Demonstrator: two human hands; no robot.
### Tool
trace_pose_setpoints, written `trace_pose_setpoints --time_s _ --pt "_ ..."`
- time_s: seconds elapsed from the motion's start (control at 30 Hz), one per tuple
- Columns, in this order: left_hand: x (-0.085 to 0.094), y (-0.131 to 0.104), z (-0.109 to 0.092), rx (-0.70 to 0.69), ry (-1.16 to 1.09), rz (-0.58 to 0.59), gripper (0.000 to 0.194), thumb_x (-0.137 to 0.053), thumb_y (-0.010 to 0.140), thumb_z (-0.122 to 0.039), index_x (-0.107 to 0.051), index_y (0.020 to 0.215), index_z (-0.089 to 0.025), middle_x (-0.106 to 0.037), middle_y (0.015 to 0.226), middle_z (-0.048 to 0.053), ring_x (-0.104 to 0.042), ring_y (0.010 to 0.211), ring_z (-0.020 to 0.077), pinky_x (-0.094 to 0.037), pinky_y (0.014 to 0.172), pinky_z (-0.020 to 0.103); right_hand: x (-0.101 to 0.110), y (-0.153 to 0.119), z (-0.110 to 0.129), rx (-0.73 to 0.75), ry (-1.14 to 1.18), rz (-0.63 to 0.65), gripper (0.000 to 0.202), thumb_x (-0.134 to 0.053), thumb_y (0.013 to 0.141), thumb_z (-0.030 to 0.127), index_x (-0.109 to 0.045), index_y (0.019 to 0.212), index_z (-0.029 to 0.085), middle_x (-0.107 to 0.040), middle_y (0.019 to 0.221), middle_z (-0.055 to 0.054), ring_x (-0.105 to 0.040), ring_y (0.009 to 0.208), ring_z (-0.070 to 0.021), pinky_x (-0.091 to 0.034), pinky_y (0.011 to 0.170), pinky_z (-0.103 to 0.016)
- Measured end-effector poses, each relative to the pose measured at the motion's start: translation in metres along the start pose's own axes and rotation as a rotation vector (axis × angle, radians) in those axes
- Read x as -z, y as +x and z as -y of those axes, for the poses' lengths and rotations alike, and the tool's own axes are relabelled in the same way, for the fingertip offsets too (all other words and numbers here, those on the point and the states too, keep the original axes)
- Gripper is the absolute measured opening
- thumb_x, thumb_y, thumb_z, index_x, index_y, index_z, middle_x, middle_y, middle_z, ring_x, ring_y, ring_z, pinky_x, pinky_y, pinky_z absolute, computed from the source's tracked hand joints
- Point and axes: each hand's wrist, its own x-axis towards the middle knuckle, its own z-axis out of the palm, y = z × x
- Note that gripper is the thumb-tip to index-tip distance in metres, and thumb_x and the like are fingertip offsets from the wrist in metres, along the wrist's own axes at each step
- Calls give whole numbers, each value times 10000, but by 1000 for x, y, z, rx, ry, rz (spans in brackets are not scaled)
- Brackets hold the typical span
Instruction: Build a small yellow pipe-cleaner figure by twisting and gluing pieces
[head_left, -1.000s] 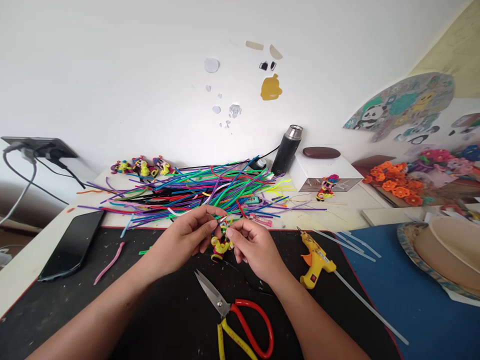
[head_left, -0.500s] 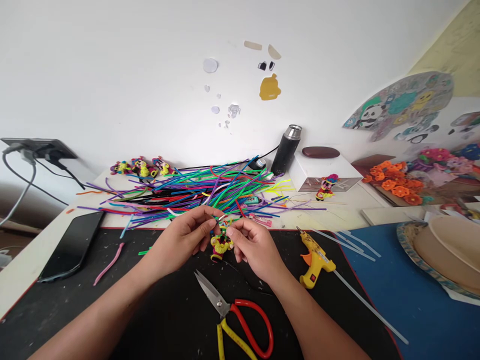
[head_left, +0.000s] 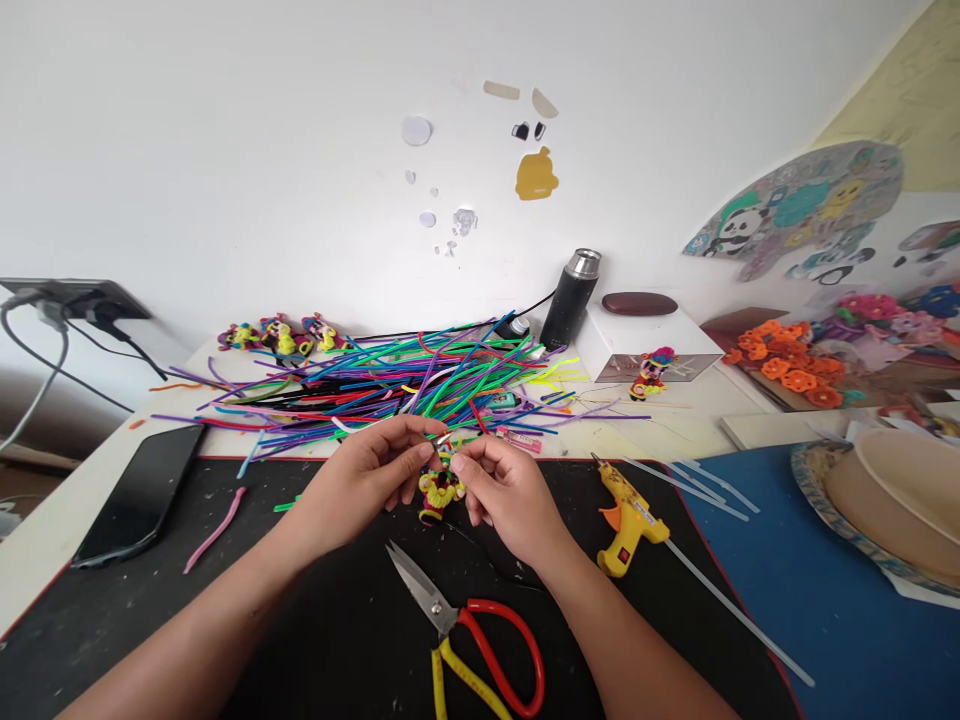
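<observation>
My left hand [head_left: 379, 470] is closed in a pinch on a thin silvery piece [head_left: 444, 438] whose kind I cannot make out. Close by on the right, my right hand [head_left: 504, 485] has its thumb and finger pressed together; what they hold is too small to name. Between both hands, on or just above the black mat, is a small pipe-cleaner figure [head_left: 435, 500] in yellow and dark red, its upper part mostly covered by my fingers. Scissors [head_left: 439, 605] with red and yellow handles lie below my hands, blades apart.
Behind my hands spreads a heap of coloured pipe cleaners [head_left: 360, 385]. A yellow glue gun [head_left: 628, 520] lies at right, a phone [head_left: 142, 495] at left. A black flask [head_left: 571, 300] stands before the wall. Another figure [head_left: 651, 373] stands by a white box [head_left: 637, 335].
The whole view has shifted very slightly. Both hands keep their pinching pose near the figure, and the silvery piece has tilted a little in my left fingers.
</observation>
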Motion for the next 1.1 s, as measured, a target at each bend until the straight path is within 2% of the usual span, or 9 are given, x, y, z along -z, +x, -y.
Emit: trace_pose_setpoints --time_s 0.2,0.43,0.83,1.1 --pt "2 0 5 -19 -54 1 461 -659 956 -596 -671 1149 -177 -603 776 -18 -420 513 68 -306 456 197 -1 1 -2 -4 8 7 300 -698 930 480 -633 855 196 -521 546 72 -472 424 -87 -318 419 -216" --pt "4 0 8 21 -109 27 407 -719 939 -532 -680 1163 -195 -620 767 -20 -557 557 105 -372 463 206 -1 -1 -3 13 -12 0 292 -682 944 465 -641 859 189 -542 596 62 -479 439 -82 -345 435 -218" --pt "2 2 8 99 -238 20 383 -811 863 -483 -679 1056 -180 -613 705 -29 -549 513 97 -332 429 191 -2 -2 0 43 -58 10 284 -667 952 456 -668 874 183 -567 639 46 -500 457 -83 -389 454 -219" --pt "3 4 11 89 -265 5 386 -807 870 -475 -684 1088 -182 -623 725 -28 -534 507 85 -322 425 187 -2 -2 0 46 -61 5 292 -668 954 465 -647 860 190 -549 616 52 -496 455 -88 -378 455 -221"
